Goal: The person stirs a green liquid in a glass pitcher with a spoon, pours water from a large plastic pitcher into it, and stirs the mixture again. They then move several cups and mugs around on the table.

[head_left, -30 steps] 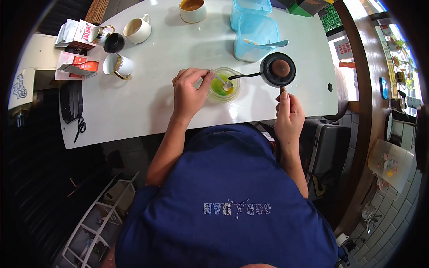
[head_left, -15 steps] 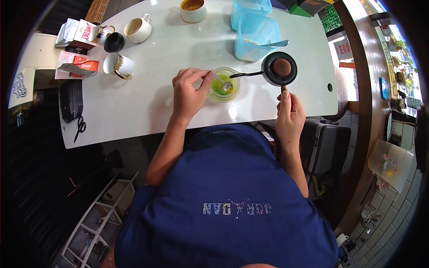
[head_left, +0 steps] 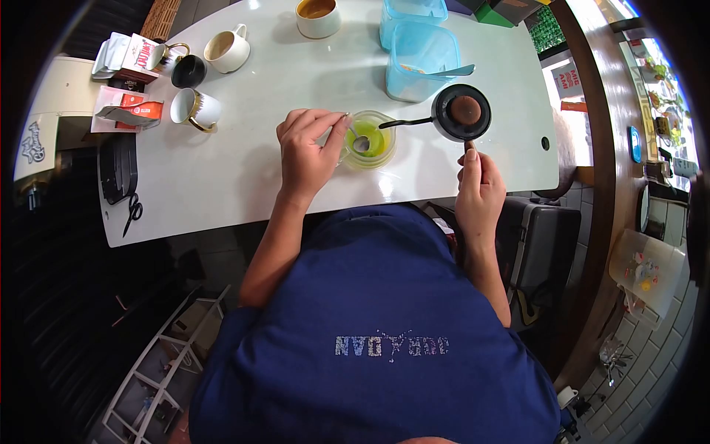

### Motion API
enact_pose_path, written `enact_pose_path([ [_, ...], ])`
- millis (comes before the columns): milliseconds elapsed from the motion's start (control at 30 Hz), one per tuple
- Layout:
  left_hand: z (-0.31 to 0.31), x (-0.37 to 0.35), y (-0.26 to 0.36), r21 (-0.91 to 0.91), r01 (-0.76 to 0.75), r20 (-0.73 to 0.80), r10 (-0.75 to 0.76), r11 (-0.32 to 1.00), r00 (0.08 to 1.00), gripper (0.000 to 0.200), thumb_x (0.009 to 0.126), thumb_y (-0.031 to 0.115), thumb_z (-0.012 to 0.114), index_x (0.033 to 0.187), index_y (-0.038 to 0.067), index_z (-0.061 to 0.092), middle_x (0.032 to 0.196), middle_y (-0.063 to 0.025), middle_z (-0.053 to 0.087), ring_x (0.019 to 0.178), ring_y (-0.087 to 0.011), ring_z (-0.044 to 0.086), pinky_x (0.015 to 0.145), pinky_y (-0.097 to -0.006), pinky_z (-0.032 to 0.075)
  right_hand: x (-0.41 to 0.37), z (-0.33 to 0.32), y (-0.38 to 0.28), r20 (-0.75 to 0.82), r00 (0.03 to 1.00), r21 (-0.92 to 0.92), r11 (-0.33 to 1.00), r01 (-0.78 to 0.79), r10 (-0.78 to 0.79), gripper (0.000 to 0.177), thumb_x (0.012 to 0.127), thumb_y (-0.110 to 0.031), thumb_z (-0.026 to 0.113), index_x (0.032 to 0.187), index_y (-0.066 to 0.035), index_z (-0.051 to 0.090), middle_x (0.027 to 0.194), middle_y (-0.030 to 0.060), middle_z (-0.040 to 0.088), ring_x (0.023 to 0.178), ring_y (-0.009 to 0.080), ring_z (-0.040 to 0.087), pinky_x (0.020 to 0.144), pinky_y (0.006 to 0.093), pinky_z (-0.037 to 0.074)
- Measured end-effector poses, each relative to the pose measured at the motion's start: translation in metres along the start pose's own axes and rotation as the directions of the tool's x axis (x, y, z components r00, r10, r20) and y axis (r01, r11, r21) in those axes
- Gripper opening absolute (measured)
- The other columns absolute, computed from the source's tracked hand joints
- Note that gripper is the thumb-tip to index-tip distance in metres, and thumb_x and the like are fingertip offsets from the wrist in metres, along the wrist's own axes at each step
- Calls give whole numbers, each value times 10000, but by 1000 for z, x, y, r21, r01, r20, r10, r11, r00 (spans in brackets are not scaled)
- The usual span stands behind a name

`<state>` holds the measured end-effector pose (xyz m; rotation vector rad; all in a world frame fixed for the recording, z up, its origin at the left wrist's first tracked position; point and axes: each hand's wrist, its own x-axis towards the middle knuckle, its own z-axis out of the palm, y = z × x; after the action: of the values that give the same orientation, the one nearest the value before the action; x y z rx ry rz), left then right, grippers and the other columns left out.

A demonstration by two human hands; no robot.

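Observation:
My left hand [head_left: 305,148] is closed on a small metal spoon [head_left: 361,143], whose bowl sits in a clear glass cup [head_left: 390,155]. Inside the cup is a bright green liquid [head_left: 379,140]. My right hand [head_left: 481,183] grips the handle of a black gooseneck kettle [head_left: 441,124] topped by a round brown knob [head_left: 465,110]. The kettle's thin spout [head_left: 407,122] points left, its tip over the cup's right rim in this view.
Two light-blue plastic containers [head_left: 421,89] stand behind the kettle, one with a spoon [head_left: 457,71] in it. Several mugs, including a cream one [head_left: 233,52], are at the back left. Scissors [head_left: 132,213] lie near the left edge of the white table [head_left: 185,192].
The spoon has swung left inside the cup, and my left hand has shifted slightly left. The liquid, streaked yellow-orange before, looks evenly green. The kettle stays nearly still.

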<state>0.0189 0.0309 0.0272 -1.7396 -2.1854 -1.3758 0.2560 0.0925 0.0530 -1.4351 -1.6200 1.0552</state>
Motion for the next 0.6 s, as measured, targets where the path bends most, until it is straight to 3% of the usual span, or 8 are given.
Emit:
enact_pose_path([
  [167,2,2,-2,32,-41,0,41,999,999,119,821,135,696,879,32,711,815,-57,681,805,-224,606,761,-325,450,0,1,2,-5,1000,3,1000,10,-10,296,969,-221,504,896,42,619,635,19,540,566,63,466,513,237,363],
  [433,14,-2,-7,-85,26,-16,-28,996,999,128,839,126,676,890,11,699,834,-89,688,809,-243,626,770,-324,465,0,0,2,1,1000,13,1000,12,-12,300,969,-224,502,904,44,620,651,30,555,575,76,494,526,244,385],
  [600,7,-2,-8,-32,-12,28,13,999,1000,131,835,123,676,885,4,695,826,-89,683,811,-251,625,774,-331,465,-1,-1,2,5,1000,14,1000,-5,4,298,968,-222,502,906,44,620,647,31,554,574,75,491,527,242,384],
])
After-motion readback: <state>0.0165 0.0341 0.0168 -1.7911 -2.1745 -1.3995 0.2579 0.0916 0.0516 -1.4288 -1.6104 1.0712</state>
